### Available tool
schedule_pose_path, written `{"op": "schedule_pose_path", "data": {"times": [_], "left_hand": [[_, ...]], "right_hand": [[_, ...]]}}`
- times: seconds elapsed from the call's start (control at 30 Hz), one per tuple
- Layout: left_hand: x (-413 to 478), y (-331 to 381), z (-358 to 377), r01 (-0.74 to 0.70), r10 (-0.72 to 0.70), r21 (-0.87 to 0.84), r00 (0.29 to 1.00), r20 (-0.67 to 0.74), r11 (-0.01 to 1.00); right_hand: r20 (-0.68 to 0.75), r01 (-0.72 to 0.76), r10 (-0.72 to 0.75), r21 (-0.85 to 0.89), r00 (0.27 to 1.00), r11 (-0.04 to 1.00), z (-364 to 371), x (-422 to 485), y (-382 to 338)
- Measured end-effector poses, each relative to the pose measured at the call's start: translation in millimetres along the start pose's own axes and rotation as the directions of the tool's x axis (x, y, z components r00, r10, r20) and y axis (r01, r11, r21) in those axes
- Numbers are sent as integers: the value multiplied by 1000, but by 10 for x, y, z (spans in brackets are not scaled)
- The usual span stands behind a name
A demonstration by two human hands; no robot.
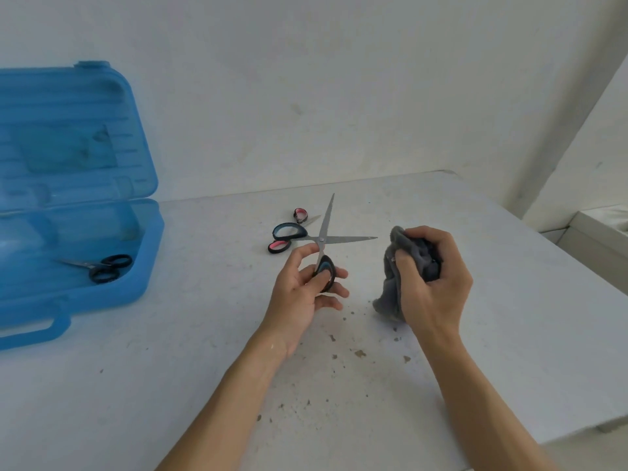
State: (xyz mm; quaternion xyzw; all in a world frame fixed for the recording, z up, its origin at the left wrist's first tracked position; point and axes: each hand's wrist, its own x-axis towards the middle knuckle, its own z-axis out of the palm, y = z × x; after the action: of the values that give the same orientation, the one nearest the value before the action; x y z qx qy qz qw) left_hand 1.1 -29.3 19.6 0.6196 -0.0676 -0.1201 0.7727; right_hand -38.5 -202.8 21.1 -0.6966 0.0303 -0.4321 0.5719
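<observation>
An open translucent blue plastic case (pixel 149 253) sits far left with small black-handled scissors (pixel 102 266) lying in its lower half. On the speckled white table (pixel 492 351), pink-and-black-handled scissors (pixel 300 215) lie just behind the work. The left hand (pixel 302 287) grasps one loop of the steel scissors with blue-and-black handles (pixel 321 239), held above the table with blades spread wide, one tip pointing right. Near that tip, the right hand (pixel 431 277) is clenched around a crumpled grey cloth (pixel 390 283).
</observation>
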Motion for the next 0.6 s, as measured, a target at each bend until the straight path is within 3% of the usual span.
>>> {"op": "schedule_pose_path", "data": {"times": [0.1, 0.23, 0.37, 0.6], "left_hand": [[-4, -17, 30, -37, 38, 29, 999, -37, 999], [-4, -69, 43, -78, 80, 37, 996, -39, 996], [13, -131, 65, -81, 82, 90, 997, -8, 993], [9, -223, 71, -135, 137, 219, 991, 5, 966]], "right_hand": [[34, 217, -214, -98, 976, 971, -13, -23, 29], [279, 469, -407, -208, 870, 858, 53, -57, 123], [436, 570, -426, -283, 793, 771, 191, -87, 296], [467, 550, -358, -382, 809, 743, 213, -65, 381]]}}
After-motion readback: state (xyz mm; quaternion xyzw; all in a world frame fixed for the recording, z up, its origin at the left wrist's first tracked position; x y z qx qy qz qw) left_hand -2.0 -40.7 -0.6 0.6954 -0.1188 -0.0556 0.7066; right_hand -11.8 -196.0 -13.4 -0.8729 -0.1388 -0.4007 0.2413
